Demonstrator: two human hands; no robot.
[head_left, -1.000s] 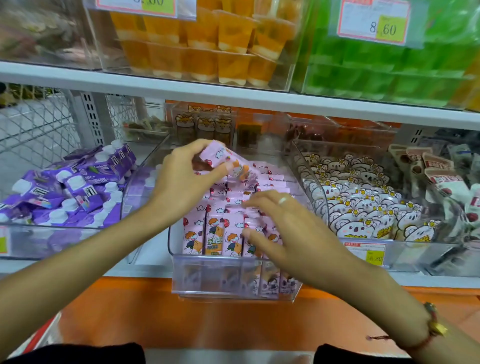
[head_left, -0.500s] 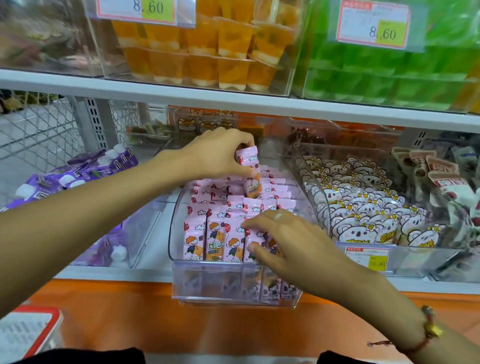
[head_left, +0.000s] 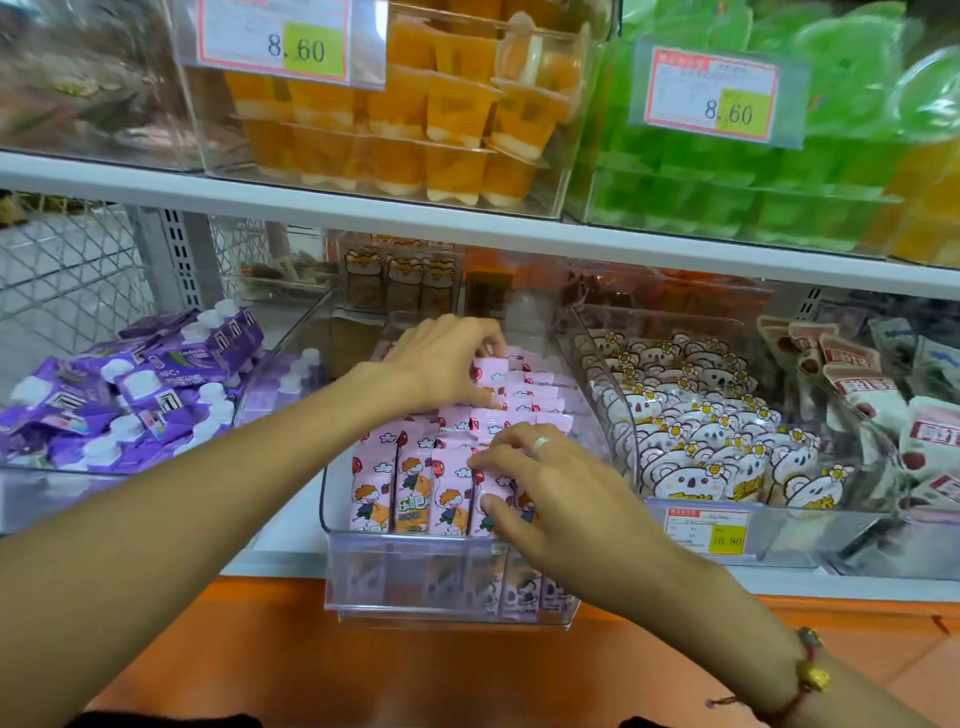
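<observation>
**Pink packets in a clear bin**

The pink packets (head_left: 415, 488) stand in rows in a clear bin (head_left: 441, 577) on the lower shelf (head_left: 280, 540). The left hand (head_left: 441, 358) pinches a back packet (head_left: 491, 371) — the right hand (head_left: 550, 488) curls fingers and thumb round a front packet (head_left: 485, 493). Purple pouches (head_left: 130, 395) lie left, koala packs (head_left: 701, 441) right.

Pr. tags: orange-cup bin (head_left: 210, 135) 8.60; green-cup bin (head_left: 675, 210) 8.60; koala-pk bin (head_left: 784, 540) 16.80.

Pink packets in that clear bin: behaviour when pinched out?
Probably light and floppy: pink packets are thin film sachets. Glossy wrap, likely slippery in the left hand grip. Packed upright in the clear bin, neighbours may topple.
</observation>
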